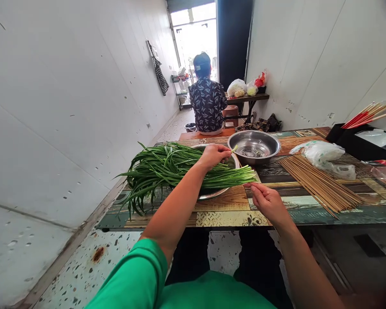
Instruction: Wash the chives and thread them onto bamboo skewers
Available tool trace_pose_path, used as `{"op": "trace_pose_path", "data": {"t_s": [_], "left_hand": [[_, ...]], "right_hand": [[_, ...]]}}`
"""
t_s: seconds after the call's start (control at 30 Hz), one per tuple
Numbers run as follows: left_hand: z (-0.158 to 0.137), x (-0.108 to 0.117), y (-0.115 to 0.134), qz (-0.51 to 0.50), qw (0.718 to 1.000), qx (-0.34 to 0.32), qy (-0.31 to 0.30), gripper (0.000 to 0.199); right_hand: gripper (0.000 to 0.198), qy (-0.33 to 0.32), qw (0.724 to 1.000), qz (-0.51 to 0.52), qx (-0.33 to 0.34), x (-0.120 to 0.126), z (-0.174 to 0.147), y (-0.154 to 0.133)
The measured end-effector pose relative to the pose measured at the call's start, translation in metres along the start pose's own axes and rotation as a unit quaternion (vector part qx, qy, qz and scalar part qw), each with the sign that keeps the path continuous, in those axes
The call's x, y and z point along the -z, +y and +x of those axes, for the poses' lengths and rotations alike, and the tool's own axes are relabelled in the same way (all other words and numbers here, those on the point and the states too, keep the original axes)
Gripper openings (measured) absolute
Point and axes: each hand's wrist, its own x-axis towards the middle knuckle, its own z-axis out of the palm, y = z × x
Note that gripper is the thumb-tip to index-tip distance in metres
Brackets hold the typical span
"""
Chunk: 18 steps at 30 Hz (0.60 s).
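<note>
A large bunch of garlic chives [167, 165] lies across a steel bowl [209, 195], its leaves trailing left and its pale stem ends pointing right. Above those stems, my left hand [214, 155] is closed in a pinch on a garlic chive, whose pale end sticks out past the fingertips. My right hand [266, 201] is at the stem ends, thumb and forefinger pinched together. Something thin and dark shows at its fingertips, too small to name. Just behind the stems stands a second steel bowl [254, 148] with a little clear liquid or shine and small scraps inside.
Thin wooden skewers [320, 184] lie fanned on the patterned table [225, 218], beside a crumpled plastic bag [328, 154]. At the right edge, a black box [350, 135] holds red-ended sticks. Another person [207, 101] sits ahead, back turned, near a table with bagged goods.
</note>
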Motion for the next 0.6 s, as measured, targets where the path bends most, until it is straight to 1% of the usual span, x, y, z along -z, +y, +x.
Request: {"op": "trace_pose_path", "data": {"t_s": [0.37,0.6], "left_hand": [[-0.0021,0.0028,0.0011,0.015,1.0,-0.002,0.007,0.007],[-0.0001,0.0043,-0.0017,0.029,0.999,-0.014,0.008,0.01]], "right_hand": [[0.067,0.002,1.0,-0.005,-0.019,0.0005,0.0009,0.0033],[0.069,0.001,1.0,-0.007,-0.016,-0.0007,0.0022,0.0]]}}
